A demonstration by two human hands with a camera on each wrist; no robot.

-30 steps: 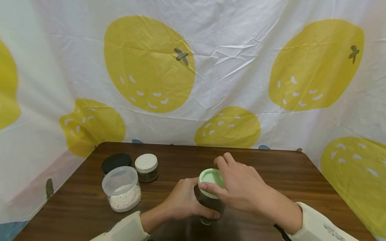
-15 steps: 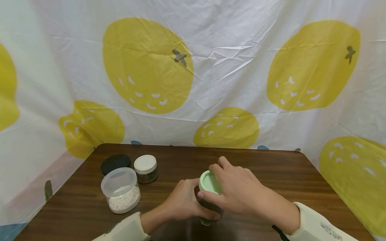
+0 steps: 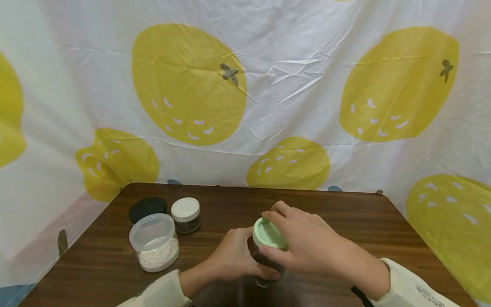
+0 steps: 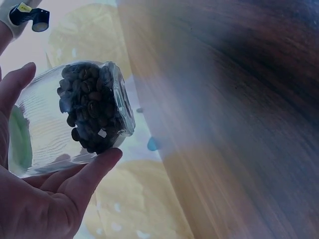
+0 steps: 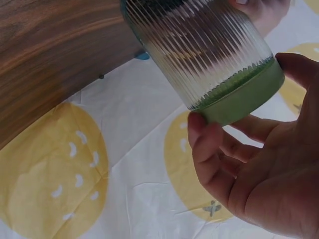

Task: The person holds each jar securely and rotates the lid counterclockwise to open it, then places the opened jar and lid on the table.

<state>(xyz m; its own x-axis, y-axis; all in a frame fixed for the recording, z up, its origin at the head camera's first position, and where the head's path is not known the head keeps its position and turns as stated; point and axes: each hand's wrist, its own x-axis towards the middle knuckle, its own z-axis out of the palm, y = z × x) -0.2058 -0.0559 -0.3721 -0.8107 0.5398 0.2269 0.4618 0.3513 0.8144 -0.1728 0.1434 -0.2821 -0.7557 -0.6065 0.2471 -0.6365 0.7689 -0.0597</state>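
A ribbed clear glass jar [image 5: 209, 59] with dark coffee beans [image 4: 89, 107] at its bottom end is held slightly tilted over the table's near part. My left hand [image 3: 234, 256] grips the jar's body, thumb on one side and fingers on the other. On the jar's mouth sits a pale green lid [image 3: 268, 233]. My right hand [image 3: 307, 238] grips the lid's rim, the thumb at the near side and the fingertips across the far side. In the right wrist view the lid appears flush against the glass. The left hand's fingers are partly hidden behind the jar.
At the table's left stands an uncovered clear tub [image 3: 153, 251] of pale flakes. A black round lid [image 3: 147, 207] shows behind it. Beside them is a small jar [image 3: 186, 213] with a white lid. A lemon-print cloth [image 3: 287, 106] hangs behind the wooden table [image 3: 345, 217].
My right hand's fingers have shifted leftward round the far rim of the green lid. The left hand keeps its grip on the jar in nearly the same spot.
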